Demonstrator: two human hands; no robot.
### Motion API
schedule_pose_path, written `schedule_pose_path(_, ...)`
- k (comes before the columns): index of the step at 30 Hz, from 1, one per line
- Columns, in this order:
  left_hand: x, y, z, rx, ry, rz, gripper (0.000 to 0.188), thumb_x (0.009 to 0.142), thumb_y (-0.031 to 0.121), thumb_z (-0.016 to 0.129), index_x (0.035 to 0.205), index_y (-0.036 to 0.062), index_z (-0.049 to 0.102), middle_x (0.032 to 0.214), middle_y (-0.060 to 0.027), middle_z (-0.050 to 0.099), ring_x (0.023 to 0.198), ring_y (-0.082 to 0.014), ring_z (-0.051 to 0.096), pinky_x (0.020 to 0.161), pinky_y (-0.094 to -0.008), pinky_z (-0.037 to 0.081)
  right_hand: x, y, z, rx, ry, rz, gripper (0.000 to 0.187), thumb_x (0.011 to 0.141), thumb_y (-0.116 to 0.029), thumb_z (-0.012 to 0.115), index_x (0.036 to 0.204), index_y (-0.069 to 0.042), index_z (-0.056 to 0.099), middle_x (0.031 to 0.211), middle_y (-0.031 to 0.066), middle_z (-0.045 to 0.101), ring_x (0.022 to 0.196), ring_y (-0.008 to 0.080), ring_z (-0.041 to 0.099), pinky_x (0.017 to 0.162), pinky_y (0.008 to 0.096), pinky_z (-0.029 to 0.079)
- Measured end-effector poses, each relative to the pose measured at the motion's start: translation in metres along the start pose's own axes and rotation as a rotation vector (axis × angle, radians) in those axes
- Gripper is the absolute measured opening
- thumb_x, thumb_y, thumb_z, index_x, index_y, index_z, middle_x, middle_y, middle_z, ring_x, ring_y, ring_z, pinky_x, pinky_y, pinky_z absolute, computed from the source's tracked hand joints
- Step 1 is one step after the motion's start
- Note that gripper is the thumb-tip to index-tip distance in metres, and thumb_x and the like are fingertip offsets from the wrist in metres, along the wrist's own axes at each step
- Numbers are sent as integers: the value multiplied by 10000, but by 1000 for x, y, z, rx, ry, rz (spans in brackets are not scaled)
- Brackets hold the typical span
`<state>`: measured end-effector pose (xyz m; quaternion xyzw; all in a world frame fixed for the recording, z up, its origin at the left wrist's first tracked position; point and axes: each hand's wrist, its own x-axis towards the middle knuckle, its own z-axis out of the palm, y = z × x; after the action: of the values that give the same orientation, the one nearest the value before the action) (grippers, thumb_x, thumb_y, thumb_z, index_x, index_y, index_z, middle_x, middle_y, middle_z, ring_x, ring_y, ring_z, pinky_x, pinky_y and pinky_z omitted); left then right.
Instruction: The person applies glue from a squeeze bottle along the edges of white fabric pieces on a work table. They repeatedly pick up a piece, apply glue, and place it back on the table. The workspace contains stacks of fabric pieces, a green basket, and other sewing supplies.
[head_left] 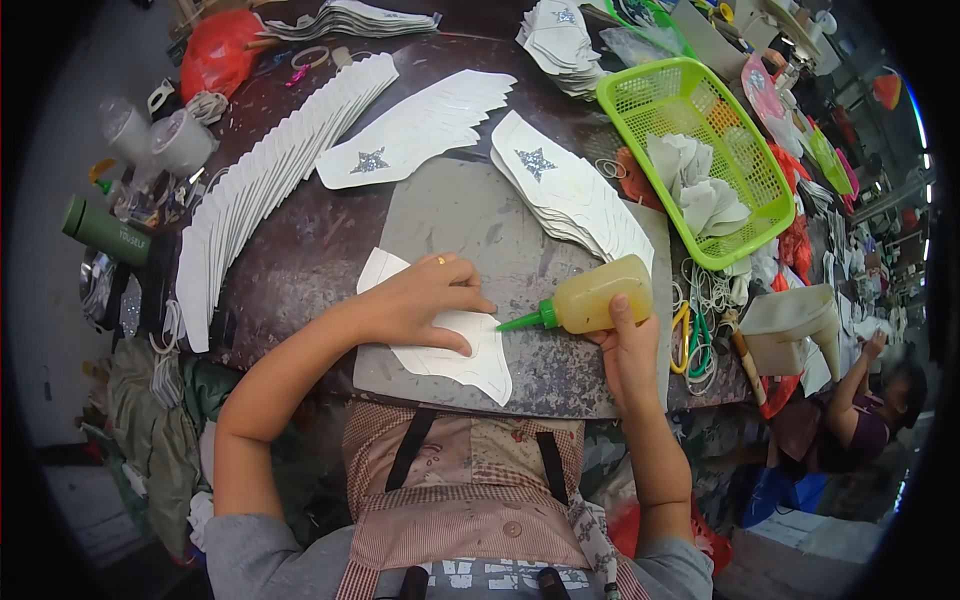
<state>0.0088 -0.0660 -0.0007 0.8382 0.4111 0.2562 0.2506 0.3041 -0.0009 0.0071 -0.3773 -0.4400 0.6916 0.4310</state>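
Note:
A white cut piece point(470, 362) with a wavy edge lies on the grey board point(430, 215) in front of me. My left hand point(430, 303) rests on it with thumb and fingers apart, a ring on one finger. In my right hand point(628, 345) is a squeeze bottle point(605, 297) of yellowish liquid, tilted on its side. Its green nozzle point(520, 321) points left, with the tip at the right edge of the white piece. Beyond my hands lie a stack of white pieces with a glitter star point(565, 190) and a fanned stack with another star point(415, 130).
A long row of overlapped white pieces point(285, 170) curves along the left. At the right stands a green basket point(690, 160) holding white scraps. Scissors point(690, 340) and strings lie below it, near a white container point(795, 325). A green flask point(105, 235) is far left; another person point(860, 415) sits far right.

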Motion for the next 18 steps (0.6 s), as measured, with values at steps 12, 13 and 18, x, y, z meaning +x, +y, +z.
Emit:
schedule_pose_path(12, -3, -3, 3, 20, -7, -9, 462, 736, 385, 785, 1103, 129, 672, 1038, -54, 543, 1030, -256, 511, 922, -386, 402, -5, 2, -3, -69, -18, 26, 471, 922, -273, 700, 1207, 59, 526, 1077, 139, 636, 953, 243, 678, 803, 398, 607)
schedule_pose_path(13, -3, -3, 3, 21, -4, -7, 464, 735, 387, 786, 1103, 128, 671, 1038, -54, 543, 1030, -257, 511, 921, -385, 403, -8, 2, -5, -79, -21, 39, 475, 917, -272, 705, 1207, 60, 526, 1077, 137, 636, 957, 240, 677, 804, 397, 606)
schedule_pose_path(18, -3, -4, 4, 15, 8, 1, 479, 730, 392, 800, 1110, 127, 681, 1028, -51, 551, 1015, -253, 515, 924, -387, 388, -19, 5, -17, -103, -13, 62, 499, 889, -283, 739, 1199, 53, 537, 1061, 120, 637, 945, 213, 671, 791, 356, 597)
